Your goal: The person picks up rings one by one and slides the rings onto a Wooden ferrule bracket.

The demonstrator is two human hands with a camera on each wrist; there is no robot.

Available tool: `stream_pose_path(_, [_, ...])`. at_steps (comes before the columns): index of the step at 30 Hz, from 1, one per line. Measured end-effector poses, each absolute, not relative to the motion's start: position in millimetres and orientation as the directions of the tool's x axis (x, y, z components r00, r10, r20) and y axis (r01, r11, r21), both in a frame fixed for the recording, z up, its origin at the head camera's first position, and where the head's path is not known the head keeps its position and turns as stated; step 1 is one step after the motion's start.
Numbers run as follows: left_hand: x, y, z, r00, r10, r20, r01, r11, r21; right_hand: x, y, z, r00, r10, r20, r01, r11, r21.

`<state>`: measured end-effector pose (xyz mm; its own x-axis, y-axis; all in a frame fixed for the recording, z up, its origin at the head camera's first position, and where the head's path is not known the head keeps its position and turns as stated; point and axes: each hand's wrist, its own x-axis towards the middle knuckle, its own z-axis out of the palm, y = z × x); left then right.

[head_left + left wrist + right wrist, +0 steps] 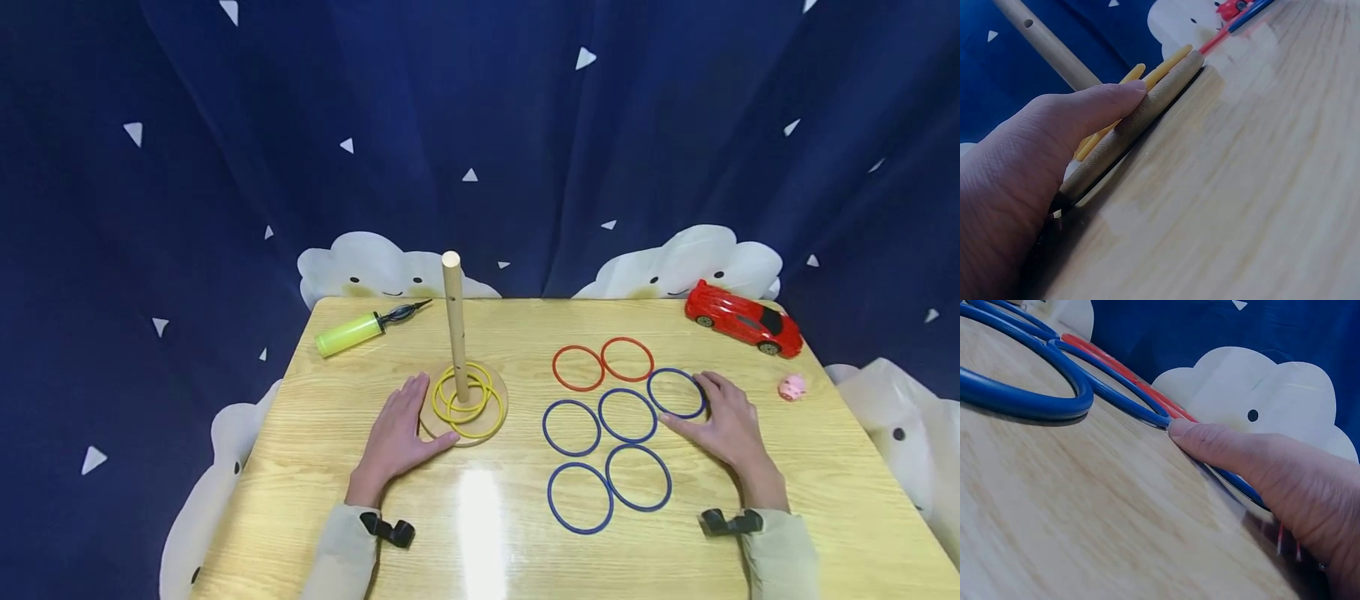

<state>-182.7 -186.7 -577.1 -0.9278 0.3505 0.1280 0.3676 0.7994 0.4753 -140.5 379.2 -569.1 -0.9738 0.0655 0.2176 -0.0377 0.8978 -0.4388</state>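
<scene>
A round wooden base [489, 427] with an upright wooden peg [454, 325] stands left of centre, with several yellow rings [495, 398] lying around the peg's foot. My left hand [397, 429] rests along the base's left side, fingers fairly straight. In the left wrist view its thumb [1107, 106] lies over the base's rim close to the rings. At the right, my right hand [727, 425] spreads beside a blue ring [670, 370] lying flat on the table, fingertips at its right edge. Its thumb [1210, 440] touches this ring's near side in the right wrist view.
Two red rings [577, 347] [627, 338] and several more blue rings [572, 454] lie flat between the hands. A yellow-green hand pump [348, 335] is at the back left, a red toy car [742, 317] at the back right, and a small pink pig figure [792, 387] near the right edge.
</scene>
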Motion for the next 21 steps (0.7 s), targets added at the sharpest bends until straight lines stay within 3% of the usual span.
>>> stream_pose_path(21, [-183.3, -186.4, -576.7, -0.934, 0.337, 0.119, 0.352, 0.807, 0.474, -143.4, 376.0, -567.5, -0.94, 0.136, 0.313, -0.031, 0.879, -0.475])
